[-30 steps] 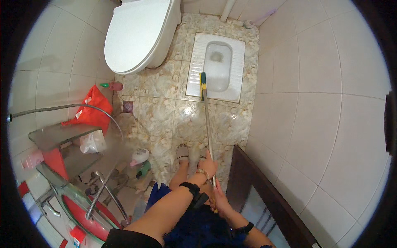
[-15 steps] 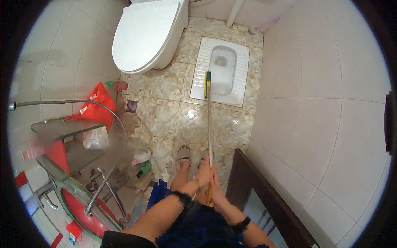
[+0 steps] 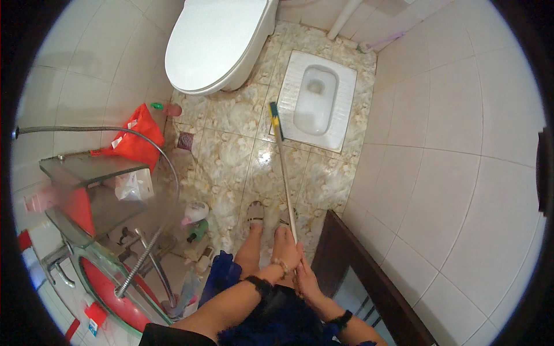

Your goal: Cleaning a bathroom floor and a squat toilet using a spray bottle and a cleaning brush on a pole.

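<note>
Both of my hands hold the pale pole of a long-handled floor brush [image 3: 285,185], which reaches away from me across the tiles. My left hand [image 3: 285,248] is wrapped round the pole, higher up. Closer to my body, my right hand [image 3: 308,281] closes on its lower part. The brush's narrow dark green and yellow head lies along the left edge of the white squat toilet [image 3: 348,75], partly over the near left corner of its rim. Bristles cannot be made out.
A sit-down toilet [image 3: 216,43] with its lid down stands far left. Left are a red bag [image 3: 138,138], glass shelves [image 3: 86,173], a hanging metal hose [image 3: 170,164], bottles [image 3: 196,213] and a red basin [image 3: 109,288]. A dark-framed door [image 3: 369,277] stands near right.
The brush head has moved left, from the squat toilet's left side to its outer edge, and the pole now slants left. My view has shifted slightly. Both hands stay on the pole.
</note>
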The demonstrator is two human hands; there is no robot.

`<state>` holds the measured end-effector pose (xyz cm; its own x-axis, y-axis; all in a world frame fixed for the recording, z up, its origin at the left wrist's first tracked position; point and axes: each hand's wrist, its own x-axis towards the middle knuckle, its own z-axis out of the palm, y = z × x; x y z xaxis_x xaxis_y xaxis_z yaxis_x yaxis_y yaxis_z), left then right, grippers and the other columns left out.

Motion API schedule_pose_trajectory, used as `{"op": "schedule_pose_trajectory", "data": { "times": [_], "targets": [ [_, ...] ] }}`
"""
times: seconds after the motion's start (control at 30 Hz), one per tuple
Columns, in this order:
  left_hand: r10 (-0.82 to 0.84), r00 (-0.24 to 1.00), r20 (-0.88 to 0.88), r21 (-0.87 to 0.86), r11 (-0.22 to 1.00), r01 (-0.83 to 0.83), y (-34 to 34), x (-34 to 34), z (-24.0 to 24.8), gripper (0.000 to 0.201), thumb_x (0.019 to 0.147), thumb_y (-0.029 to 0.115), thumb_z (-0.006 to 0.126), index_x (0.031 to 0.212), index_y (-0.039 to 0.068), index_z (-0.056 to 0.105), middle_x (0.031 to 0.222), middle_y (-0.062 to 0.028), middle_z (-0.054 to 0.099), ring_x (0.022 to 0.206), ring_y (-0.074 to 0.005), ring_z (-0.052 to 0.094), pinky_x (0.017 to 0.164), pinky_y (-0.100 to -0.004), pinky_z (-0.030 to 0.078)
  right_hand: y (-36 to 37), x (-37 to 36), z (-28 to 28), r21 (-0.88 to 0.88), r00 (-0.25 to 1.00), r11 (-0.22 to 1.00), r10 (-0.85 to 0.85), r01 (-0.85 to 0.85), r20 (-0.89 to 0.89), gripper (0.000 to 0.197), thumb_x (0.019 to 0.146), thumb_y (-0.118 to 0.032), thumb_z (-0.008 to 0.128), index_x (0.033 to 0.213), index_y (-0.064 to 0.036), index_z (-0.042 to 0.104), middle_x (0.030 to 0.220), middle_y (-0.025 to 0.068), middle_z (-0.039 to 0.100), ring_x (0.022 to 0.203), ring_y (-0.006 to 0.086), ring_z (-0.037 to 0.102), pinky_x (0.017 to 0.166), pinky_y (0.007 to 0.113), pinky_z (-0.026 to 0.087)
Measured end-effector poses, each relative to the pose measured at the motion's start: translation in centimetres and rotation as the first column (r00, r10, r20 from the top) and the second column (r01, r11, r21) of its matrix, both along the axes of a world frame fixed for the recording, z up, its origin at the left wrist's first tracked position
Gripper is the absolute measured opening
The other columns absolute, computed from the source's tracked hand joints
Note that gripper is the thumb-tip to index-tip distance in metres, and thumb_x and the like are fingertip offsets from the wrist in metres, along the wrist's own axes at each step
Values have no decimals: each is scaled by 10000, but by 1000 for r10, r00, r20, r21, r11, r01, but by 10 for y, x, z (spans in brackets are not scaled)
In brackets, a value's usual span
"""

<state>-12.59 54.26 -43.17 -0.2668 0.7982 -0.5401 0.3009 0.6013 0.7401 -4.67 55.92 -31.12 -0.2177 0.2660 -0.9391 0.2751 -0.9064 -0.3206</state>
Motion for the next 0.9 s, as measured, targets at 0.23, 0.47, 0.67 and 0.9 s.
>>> {"op": "schedule_pose_trajectory", "data": {
  "times": [0.23, 0.47, 0.67, 0.9],
  "targets": [
    [154, 920, 361, -208, 975, -82, 83, -66, -4, 564, 880, 357, 439, 1291, 45, 212, 865, -116, 600, 777, -251, 585, 624, -354, 453, 72, -46, -22, -89, 987, 994, -78, 65, -143, 497, 926, -411, 291, 1376, -292, 116, 688, -2, 420, 471, 84, 393, 425, 216, 349],
    [662, 229, 714, -640, 749, -170, 51, -81, 85, 344, 889, 385, 427, 1088, 105, 400, 872, -61, 553, 694, -181, 563, 618, -311, 482, 92, -32, -17, -31, 973, 990, 132, -140, -187, 475, 922, -356, 351, 1354, -183, 258, 995, 23, 526, 879, 164, 479, 815, 312, 380],
    [736, 275, 618, -698, 675, -238, 18, -95, 100, 234, 891, 320, 447, 1041, 145, 404, 635, -54, 481, 531, -180, 509, 458, -352, 450, 99, -39, -71, 223, 915, 889, 400, -400, 49, 532, 886, -363, 416, 1335, -104, 298, 1090, 45, 528, 957, 173, 464, 868, 302, 356],
    [677, 447, 585, -618, 729, -295, -30, -85, 90, 260, 900, 346, 423, 1088, 180, 355, 609, -41, 457, 406, -156, 433, 384, -289, 386, 90, -109, -105, 322, 824, 759, 533, -566, 192, 711, 833, -332, 502, 1378, -97, 111, 1136, 185, 491, 1042, 240, 485, 899, 331, 362]
  ]
}}
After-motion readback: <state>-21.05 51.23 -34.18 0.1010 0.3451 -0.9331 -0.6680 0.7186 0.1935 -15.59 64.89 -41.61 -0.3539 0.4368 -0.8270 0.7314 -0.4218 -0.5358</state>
